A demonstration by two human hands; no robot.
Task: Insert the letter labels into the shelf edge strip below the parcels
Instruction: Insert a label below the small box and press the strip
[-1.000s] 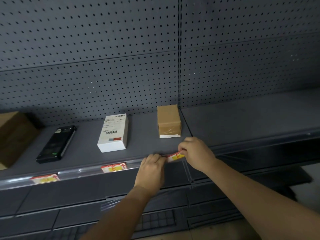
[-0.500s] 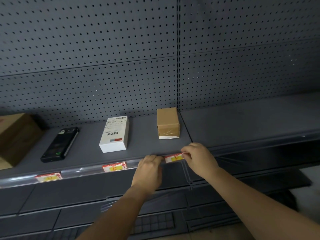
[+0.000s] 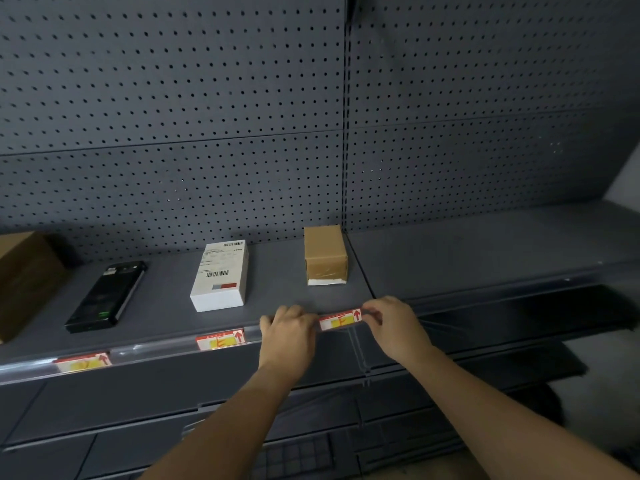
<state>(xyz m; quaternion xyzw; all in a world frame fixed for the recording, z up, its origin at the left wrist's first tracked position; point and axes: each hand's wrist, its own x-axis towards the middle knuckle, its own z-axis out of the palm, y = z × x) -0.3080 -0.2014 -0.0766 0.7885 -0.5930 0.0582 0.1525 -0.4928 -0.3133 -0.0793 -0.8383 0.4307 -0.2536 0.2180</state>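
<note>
**Ana:** Grey pegboard (image 3: 173,133) backs a shelf (image 3: 277,292) carrying parcels. What are the hands doing?

**Ben:** The left hand (image 3: 289,336) and right hand (image 3: 394,327) are each pinched on one end of a red-and-yellow label (image 3: 341,319), holding it at the clear edge strip (image 3: 156,351), just below the small brown box (image 3: 325,254).

**Ana:** And further out?

**Ben:** A second label (image 3: 221,340) sits in the strip under the white parcel (image 3: 221,275), and a third label (image 3: 83,362) under the black device (image 3: 107,296).

**Ana:** How should this one be seated?

**Ben:** I'd tuck the bottom edge behind the lip first, keep it level, and press both ends evenly so it doesn't buckle. Whether it's fully in, I can't tell.
</note>
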